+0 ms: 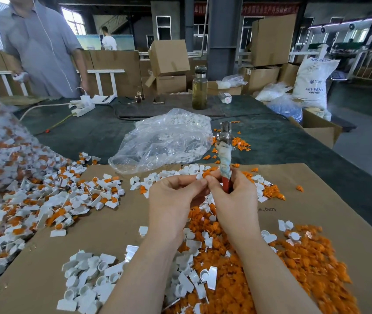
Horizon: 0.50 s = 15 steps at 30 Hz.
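Observation:
My left hand (176, 196) pinches a small white plastic piece (199, 175) at its fingertips. Against it sits an orange insert (206, 174), pinched by the thumb and forefinger of my right hand (232, 196). That same right hand also holds pliers (225, 155) upright, their handles wrapped in dirty cloth tape over red grips, with the metal jaws pointing up. Both hands meet above a brown cardboard sheet (117, 225).
Loose orange inserts (298, 264) are heaped at the right, white pieces (90, 282) at the lower left, assembled white-and-orange parts (51, 200) at the left. A clear plastic bag (164, 141) lies behind the hands. A glass bottle (199, 89), power strip (83, 107) and another person (42, 46) are farther back.

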### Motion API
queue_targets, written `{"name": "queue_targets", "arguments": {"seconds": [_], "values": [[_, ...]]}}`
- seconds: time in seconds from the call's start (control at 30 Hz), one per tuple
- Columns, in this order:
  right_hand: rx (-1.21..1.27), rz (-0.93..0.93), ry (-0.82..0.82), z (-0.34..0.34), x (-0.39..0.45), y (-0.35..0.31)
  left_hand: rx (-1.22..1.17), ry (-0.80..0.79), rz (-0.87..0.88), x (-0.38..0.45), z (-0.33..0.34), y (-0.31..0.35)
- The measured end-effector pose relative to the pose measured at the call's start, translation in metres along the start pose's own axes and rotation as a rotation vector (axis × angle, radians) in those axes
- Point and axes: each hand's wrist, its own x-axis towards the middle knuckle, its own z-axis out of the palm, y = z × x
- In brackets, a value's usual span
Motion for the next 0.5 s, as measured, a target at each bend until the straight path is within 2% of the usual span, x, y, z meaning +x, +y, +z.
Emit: {"name": "queue_targets", "arguments": {"seconds": [0.27,0.5], "values": [[-0.049,0.004,-0.066,-0.0040,0.0010,0.0013,0.184,0.082,0.089,0.0027,0.0006,-0.0031],[-0.100,-0.041,-0.161,-0.0072,0.0005,-0.0025,0.226,0.112,0.102,0.0044,0.0001,-0.0060]]}}
